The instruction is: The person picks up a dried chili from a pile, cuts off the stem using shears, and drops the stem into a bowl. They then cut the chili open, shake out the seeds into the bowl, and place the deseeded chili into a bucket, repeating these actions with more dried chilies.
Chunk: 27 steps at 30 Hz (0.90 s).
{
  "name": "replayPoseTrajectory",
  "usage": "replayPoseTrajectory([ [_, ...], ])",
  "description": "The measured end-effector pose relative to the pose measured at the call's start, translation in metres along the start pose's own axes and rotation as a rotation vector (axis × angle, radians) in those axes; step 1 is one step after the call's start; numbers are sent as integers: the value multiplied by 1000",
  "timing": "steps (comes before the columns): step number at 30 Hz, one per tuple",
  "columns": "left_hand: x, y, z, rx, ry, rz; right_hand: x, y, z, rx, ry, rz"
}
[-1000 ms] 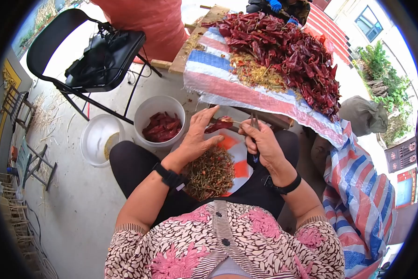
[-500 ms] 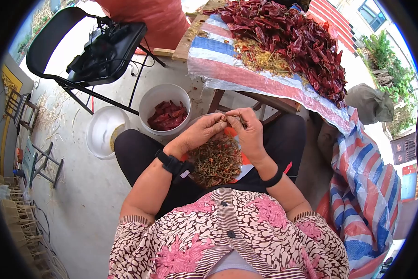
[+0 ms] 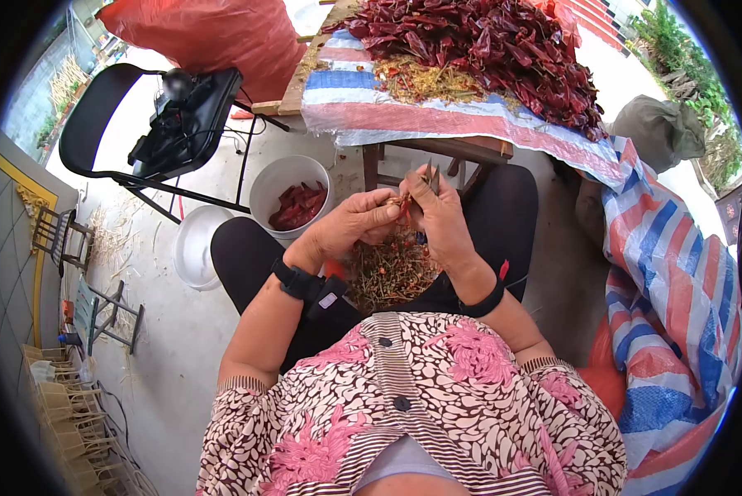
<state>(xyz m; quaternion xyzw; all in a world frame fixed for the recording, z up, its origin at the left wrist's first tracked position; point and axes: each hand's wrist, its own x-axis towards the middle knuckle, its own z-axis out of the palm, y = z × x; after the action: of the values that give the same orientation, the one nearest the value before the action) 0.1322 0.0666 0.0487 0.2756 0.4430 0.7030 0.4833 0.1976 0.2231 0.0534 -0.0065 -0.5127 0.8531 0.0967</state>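
Observation:
Over my lap, my left hand [image 3: 361, 221] pinches a dried red chili pepper [image 3: 404, 207] between thumb and fingertips. My right hand [image 3: 439, 217] is right beside it, closed around a pair of scissors [image 3: 433, 171] whose pointed metal blades stick up past the fingers. The scissors' handles are mostly hidden by the palm. Beneath both hands, a heap of cut chili stems [image 3: 392, 269] lies between my knees, in a container whose rim is largely covered. Left of my hands, a white bucket [image 3: 263, 195] holds several red chili pieces [image 3: 298, 207].
Ahead, a table covered with a striped tarp [image 3: 363, 120] bears a large pile of dried chilies [image 3: 487, 50] and yellow seeds [image 3: 425, 81]. A white basin [image 3: 196, 248] sits by my left knee. A black folding chair [image 3: 90, 132] and a red sack [image 3: 239, 41] stand at the left.
My hands have moved slightly apart, and the scissor blades now show upright above my right hand. A red chili has come into view at my left fingertips. The camera view has shifted.

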Motion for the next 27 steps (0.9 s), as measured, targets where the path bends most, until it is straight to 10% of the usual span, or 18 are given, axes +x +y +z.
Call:
replayPoseTrajectory([
  [16, -21, 4, 1, 45, -1, -42, 27, 28, -16, 903, -194, 785],
  [27, -23, -19, -20, 231, 261, 221, 5, 41, -40, -1223, -149, 137],
])
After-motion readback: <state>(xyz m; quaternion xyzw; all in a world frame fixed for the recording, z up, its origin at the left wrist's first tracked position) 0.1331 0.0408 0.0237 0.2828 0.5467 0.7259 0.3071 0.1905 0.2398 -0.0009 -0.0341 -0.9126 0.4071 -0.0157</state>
